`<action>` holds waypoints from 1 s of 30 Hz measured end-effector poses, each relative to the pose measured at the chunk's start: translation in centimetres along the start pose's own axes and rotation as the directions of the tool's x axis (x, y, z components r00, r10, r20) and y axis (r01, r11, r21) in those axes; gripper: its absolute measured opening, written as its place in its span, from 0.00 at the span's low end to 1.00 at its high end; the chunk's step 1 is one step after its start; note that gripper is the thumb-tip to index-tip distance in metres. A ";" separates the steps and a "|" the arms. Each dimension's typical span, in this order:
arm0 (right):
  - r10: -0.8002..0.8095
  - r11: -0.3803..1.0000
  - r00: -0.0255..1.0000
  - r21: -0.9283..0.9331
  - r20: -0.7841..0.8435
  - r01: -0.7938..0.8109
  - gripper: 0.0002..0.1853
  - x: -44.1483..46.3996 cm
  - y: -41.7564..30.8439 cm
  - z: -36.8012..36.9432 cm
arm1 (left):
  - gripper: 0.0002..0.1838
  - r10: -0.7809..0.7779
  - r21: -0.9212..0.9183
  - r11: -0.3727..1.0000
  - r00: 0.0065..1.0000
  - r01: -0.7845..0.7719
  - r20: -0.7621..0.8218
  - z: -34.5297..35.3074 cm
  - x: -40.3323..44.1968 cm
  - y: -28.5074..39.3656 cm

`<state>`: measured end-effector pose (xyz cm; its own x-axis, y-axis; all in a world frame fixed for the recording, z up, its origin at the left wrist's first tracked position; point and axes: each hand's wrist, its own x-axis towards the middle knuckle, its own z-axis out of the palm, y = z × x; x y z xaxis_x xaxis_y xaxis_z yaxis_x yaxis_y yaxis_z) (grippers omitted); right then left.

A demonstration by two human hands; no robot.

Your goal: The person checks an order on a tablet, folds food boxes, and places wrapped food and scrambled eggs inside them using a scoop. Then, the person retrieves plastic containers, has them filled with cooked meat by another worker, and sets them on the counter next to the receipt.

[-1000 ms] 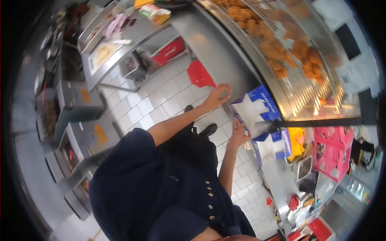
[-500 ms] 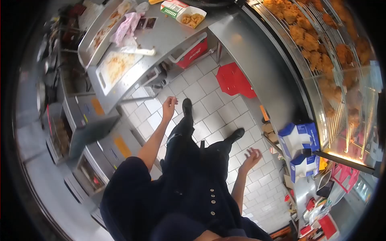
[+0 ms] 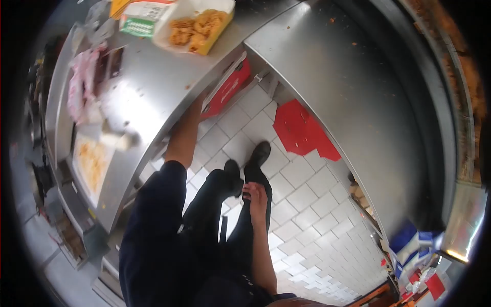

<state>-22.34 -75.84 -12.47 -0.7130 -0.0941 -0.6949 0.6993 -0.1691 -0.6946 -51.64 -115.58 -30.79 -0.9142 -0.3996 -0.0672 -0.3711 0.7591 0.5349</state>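
My left forearm (image 3: pixel 183 137) stretches forward beneath the edge of the steel counter, alongside a red crate (image 3: pixel 228 88). The counter's edge hides that hand's fingers, so what they touch does not show. In front of my legs hangs my right hand (image 3: pixel 257 197), its fingers loosely bent and slightly apart, with nothing visible in it. Above the crate, on the counter (image 3: pixel 153 77), a card box (image 3: pixel 220 38) of fried pieces stands near the edge.
At left lie a stained white cutting board (image 3: pixel 92 166) and a crumpled pink-and-white bag (image 3: pixel 84 79). A red panel (image 3: pixel 299 130) shows below the right-hand steel counter (image 3: pixel 353 92). Blue-and-white boxes (image 3: pixel 409 243) sit at the lower right. White tiles (image 3: pixel 302 204) cover the floor.
I have stepped forward, closer to the counter with the card box. My left arm has gone from hanging over the floor to under the counter edge. My right hand has swung in before my legs.
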 end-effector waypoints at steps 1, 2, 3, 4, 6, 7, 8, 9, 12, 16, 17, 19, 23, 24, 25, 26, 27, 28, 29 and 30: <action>-0.003 0.998 0.999 0.064 0.042 0.000 0.17 4.1 0.3 0.8 | 0.25 -0.019 0.068 0.998 0.999 0.017 0.037 1.1 2.9 -1.2; -0.040 0.995 0.997 0.089 0.062 0.035 0.17 7.6 0.4 1.8 | 0.25 -0.029 0.125 0.992 0.998 0.020 0.064 1.9 5.5 -2.0; -0.060 0.993 0.994 0.106 0.092 0.050 0.16 10.8 1.2 2.3 | 0.25 -0.045 0.172 0.985 0.994 0.028 0.096 3.0 7.8 -2.7; -0.081 0.991 0.988 0.116 0.130 0.066 0.15 13.7 1.7 2.5 | 0.25 -0.069 0.220 0.975 0.990 0.040 0.126 3.8 9.8 -3.3; -0.113 0.993 0.981 0.044 0.158 0.108 0.14 16.9 2.6 2.4 | 0.25 -0.121 0.298 0.953 0.975 0.062 0.187 5.1 12.5 -4.4; -0.116 0.991 0.978 -0.039 0.174 0.125 0.13 17.7 2.5 2.4 | 0.25 -0.149 0.329 0.942 0.964 0.070 0.219 5.7 13.5 -5.0; -0.132 0.989 0.975 -0.044 0.178 0.142 0.13 18.8 2.2 2.4 | 0.25 -0.169 0.345 0.935 0.955 0.077 0.244 6.2 14.4 -5.5; -0.146 0.985 0.973 -0.063 0.180 0.160 0.13 19.5 1.2 2.3 | 0.25 -0.191 0.365 0.927 0.944 0.083 0.269 6.8 15.0 -5.9; -0.153 0.983 0.974 -0.080 0.167 0.168 0.12 20.5 -0.7 2.0 | 0.26 -0.240 0.387 0.916 0.914 0.102 0.327 8.0 16.1 -7.2; -0.026 0.999 0.995 -0.025 0.098 0.028 0.12 21.4 0.1 1.7 | 0.26 -0.246 0.371 0.923 0.896 0.100 0.370 8.3 16.0 -8.0; -0.011 1.000 0.995 -0.027 0.100 0.014 0.12 21.6 1.0 1.6 | 0.26 -0.241 0.365 0.926 0.892 0.095 0.382 8.1 15.8 -8.2; 0.039 0.999 0.995 -0.042 0.097 -0.035 0.13 20.4 0.8 1.7 | 0.26 -0.230 0.334 0.938 0.887 0.093 0.400 8.0 14.6 -8.7; 0.041 0.999 0.994 0.013 0.104 -0.043 0.13 19.7 -0.4 2.9 | 0.27 -0.207 0.259 0.960 0.882 0.101 0.422 6.6 12.0 -8.8; 0.064 0.997 0.994 0.027 0.094 -0.067 0.13 19.5 -0.5 2.8 | 0.27 -0.201 0.244 0.964 0.881 0.102 0.428 6.5 11.2 -8.7; 0.066 0.997 0.993 0.024 0.099 -0.069 0.13 19.4 -0.6 2.7 | 0.27 -0.196 0.227 0.968 0.881 0.105 0.430 6.2 10.6 -8.6; 0.081 0.996 0.993 0.014 0.090 -0.083 0.14 19.2 -0.6 2.7 | 0.27 -0.193 0.215 0.971 0.878 0.106 0.437 5.9 9.8 -8.5; 0.100 0.995 0.992 0.002 0.081 -0.101 0.14 18.8 -0.4 2.5 | 0.27 -0.189 0.207 0.973 0.877 0.106 0.442 5.6 9.1 -8.4; 0.112 0.994 0.990 -0.005 0.085 -0.112 0.14 18.5 0.0 2.3 | 0.27 -0.187 0.194 0.975 0.876 0.109 0.445 5.4 8.5 -8.3; 0.100 0.994 0.991 0.035 0.088 -0.103 0.14 18.3 0.5 2.0 | 0.28 -0.173 0.173 0.979 0.879 0.106 0.443 5.5 8.1 -8.2; 0.087 0.993 0.992 0.074 0.088 -0.094 0.15 18.1 1.0 1.7 | 0.28 -0.183 0.179 0.977 0.873 0.112 0.452 5.2 7.4 -8.4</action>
<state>-34.58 -79.41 -25.44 -0.6513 -0.1948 -0.7334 0.7571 -0.2321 -0.6107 -56.15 -122.25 -40.20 -0.8039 -0.2552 -0.5373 -0.4942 0.7891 0.3647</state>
